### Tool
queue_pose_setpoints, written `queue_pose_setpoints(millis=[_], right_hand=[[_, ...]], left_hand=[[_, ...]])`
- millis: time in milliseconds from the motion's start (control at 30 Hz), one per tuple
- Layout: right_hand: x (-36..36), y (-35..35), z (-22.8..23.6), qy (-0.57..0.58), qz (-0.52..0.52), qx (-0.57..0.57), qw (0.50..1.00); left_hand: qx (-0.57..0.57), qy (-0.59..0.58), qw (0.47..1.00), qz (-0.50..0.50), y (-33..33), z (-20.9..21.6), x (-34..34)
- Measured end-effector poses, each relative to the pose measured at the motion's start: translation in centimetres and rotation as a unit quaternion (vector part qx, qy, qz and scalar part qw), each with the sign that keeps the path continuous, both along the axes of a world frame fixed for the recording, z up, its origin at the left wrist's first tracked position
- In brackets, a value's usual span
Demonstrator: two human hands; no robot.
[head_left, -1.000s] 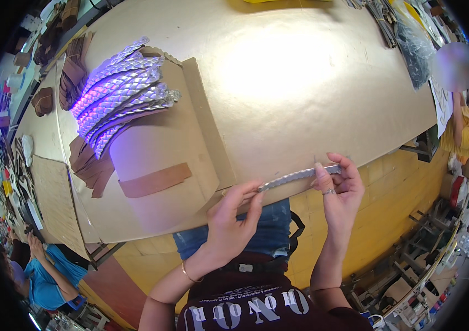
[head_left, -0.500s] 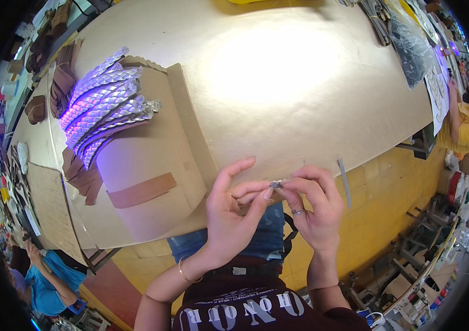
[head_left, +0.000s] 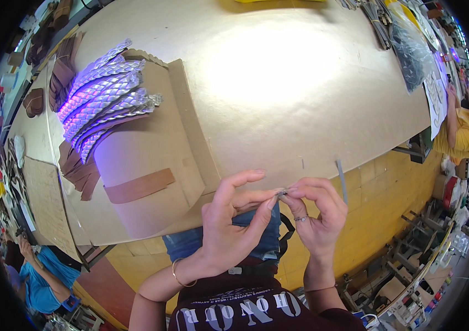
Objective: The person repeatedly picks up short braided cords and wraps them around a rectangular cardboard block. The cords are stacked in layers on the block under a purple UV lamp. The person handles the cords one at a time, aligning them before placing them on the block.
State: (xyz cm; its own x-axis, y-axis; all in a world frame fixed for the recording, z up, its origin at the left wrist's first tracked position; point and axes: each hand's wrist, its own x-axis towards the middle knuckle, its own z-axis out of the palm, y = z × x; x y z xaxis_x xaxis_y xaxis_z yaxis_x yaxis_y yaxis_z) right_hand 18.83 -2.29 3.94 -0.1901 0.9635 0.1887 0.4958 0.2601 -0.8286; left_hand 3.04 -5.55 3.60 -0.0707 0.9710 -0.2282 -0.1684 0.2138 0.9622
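Between my fingertips, just over the table's near edge, is a small dark grey piece (head_left: 282,193), too small to name. My left hand (head_left: 234,220) pinches it from the left with thumb and a finger, the index finger raised above. From the right, my right hand (head_left: 320,212) closes thumb and fingers on the same piece. A narrow grey strip (head_left: 342,181) hangs over the table edge beyond my right hand. To the left, silvery braided straps (head_left: 107,91) lie bunched on an open cardboard box piece (head_left: 154,143), with a flat brown strip (head_left: 139,186) nearer me.
The big table (head_left: 278,132) has a bright glare in its middle. Brown strips (head_left: 63,71) lie at its far left, a plastic bag (head_left: 411,52) at the far right. A person in yellow (head_left: 463,132) works at right, another in blue (head_left: 52,278) at lower left.
Both hands, still pinching the small grey piece, have shifted slightly toward me and to the right. The fingertips have come closer together around it. The straps and box stay put.
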Motion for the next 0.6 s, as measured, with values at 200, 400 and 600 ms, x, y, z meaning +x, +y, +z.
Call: queue_pose_setpoints(millis=[200,400,600], right_hand=[[0.3,0.1,0.4,0.038,0.006,-0.058,0.998],[-0.4,-0.3,-0.1,-0.057,0.014,0.000,0.998],[0.1,-0.4,-1.0,-0.117,0.041,0.070,0.990]], left_hand=[[0.046,0.073,0.996,-0.032,-0.3,-0.1,0.0],[0.007,-0.013,1.000,-0.011,0.0,-0.5,0.2],[-0.053,-0.159,0.984,0.064,0.7,-1.3,0.9]])
